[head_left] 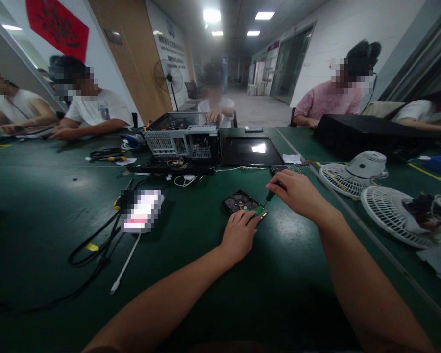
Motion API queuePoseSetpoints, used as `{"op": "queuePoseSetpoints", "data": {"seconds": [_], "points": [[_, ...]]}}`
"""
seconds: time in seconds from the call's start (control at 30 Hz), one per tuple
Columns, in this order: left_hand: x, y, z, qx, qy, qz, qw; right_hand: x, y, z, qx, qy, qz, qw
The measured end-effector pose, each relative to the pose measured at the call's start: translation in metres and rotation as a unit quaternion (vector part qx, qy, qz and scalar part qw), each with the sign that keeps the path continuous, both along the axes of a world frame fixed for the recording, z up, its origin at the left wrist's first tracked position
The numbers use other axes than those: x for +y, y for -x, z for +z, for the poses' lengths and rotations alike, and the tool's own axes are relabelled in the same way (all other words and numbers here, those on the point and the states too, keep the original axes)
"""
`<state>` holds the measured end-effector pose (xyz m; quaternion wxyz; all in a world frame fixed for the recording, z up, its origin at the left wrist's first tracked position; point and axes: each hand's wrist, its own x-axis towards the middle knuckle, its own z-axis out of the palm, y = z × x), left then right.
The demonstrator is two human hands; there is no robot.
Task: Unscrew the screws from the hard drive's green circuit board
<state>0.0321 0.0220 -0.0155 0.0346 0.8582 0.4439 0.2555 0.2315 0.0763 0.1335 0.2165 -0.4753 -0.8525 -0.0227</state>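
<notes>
A hard disk drive (238, 200) lies on the green table with its circuit board (259, 210) showing at the right end. My left hand (240, 230) is closed over its near edge, fingers pressing on the drive and hiding part of it. Above the board's right side, my right hand (292, 192) grips a screwdriver (269, 196) by its dark handle. The thin shaft slants down to the board; whether the tip sits in a screw is too small to tell.
Beyond the drive stand an opened computer case (182, 142) and a flat black panel (252, 151). White fan parts (353, 171) lie at right. Black cables (95, 240) and a blurred bright phone-like thing (142, 211) lie at left. Several people sit around the table.
</notes>
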Motion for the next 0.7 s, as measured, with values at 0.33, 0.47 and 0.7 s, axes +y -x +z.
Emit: {"op": "queuePoseSetpoints", "data": {"seconds": [0.33, 0.47, 0.7], "points": [[0.000, 0.001, 0.002, -0.004, 0.001, -0.004, 1.000, 0.002, -0.015, 0.004, -0.006, 0.029, 0.003, 1.000], [0.000, 0.001, 0.000, -0.006, -0.002, -0.006, 1.000, 0.002, -0.014, 0.004, -0.002, 0.023, 0.015, 1.000], [0.000, 0.000, -0.001, -0.008, -0.010, -0.006, 1.000, 0.005, -0.013, -0.003, -0.001, -0.016, -0.002, 1.000]]}}
